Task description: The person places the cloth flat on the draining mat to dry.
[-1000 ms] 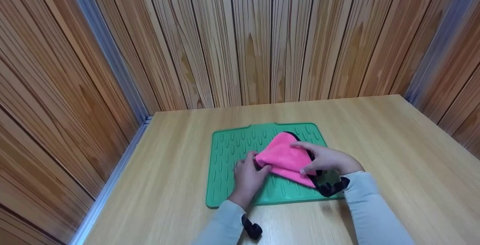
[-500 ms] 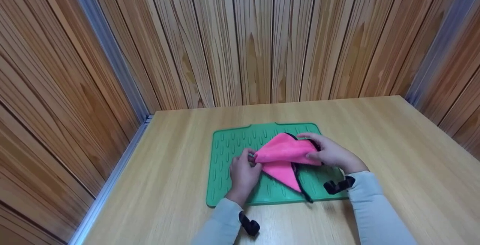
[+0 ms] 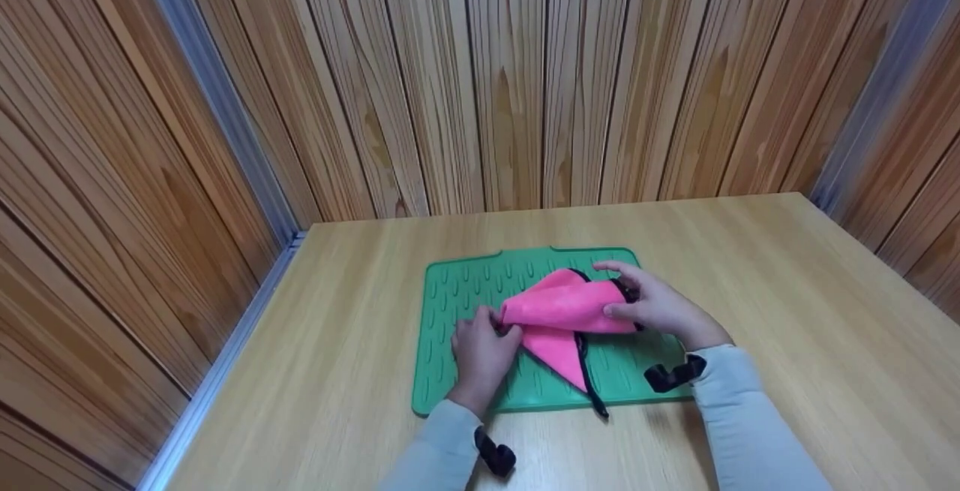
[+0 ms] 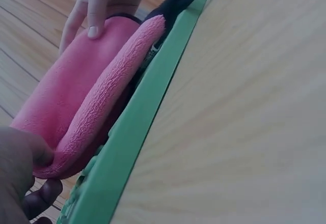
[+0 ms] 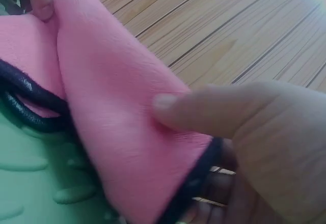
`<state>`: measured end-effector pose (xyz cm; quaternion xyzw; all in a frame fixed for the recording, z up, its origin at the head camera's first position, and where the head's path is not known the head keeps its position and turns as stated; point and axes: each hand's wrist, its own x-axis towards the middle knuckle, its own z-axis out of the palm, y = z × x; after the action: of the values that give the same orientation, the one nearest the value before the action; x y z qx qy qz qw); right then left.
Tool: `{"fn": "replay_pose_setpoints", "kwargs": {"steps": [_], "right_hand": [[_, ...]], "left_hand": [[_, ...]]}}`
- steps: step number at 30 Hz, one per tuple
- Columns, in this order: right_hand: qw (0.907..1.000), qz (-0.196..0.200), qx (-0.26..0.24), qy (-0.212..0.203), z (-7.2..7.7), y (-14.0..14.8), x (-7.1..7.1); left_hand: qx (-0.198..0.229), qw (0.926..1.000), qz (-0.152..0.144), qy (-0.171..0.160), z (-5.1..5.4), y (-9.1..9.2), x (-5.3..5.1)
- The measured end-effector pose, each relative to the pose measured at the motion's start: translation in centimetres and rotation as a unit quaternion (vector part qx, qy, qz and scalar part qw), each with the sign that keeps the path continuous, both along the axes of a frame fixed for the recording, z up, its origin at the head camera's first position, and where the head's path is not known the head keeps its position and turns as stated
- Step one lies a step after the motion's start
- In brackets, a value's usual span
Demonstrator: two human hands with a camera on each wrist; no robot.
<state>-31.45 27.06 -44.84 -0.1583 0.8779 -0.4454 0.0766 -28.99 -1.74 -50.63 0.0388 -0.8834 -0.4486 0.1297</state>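
pink cloth (image 3: 566,308) parted wider at right end; lower flap (image 3: 559,356) swung left

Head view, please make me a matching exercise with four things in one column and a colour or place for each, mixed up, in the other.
Column one
1. Cloth
2. Mat
3. Left hand
4. Right hand

Column two
A. Green, with raised bumps
B. At the cloth's right end in the picture
C. Pink, with black edging
D. At the cloth's left end in the picture

Pairs: 1-C, 2-A, 3-D, 4-B
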Motion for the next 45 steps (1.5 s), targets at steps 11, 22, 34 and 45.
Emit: {"fn": "replay_pose_setpoints", "kwargs": {"steps": [11,22,34,45], "right_hand": [[0.9952,0.024,0.03,-0.09,-0.8,0.0,0.5],[0.999,-0.018,-0.036,-0.019,-0.3,0.3,0.2],[0.9978,-0.047,-0.045,0.014,-0.7,-0.2,0.0],[0.9988,-0.011,0.016,-0.046,-2.8,-0.2,1.1]], "left_hand": [[-0.017,0.9998,-0.009,0.001,-0.4,0.7,0.8],[0.016,0.9996,0.009,0.023,0.5,-0.9,-0.3],[-0.02,0.9996,-0.016,-0.01,0.5,-1.4,-0.3],[-0.03,0.9968,-0.046,-0.058,0.4,-0.5,1.3]]}}
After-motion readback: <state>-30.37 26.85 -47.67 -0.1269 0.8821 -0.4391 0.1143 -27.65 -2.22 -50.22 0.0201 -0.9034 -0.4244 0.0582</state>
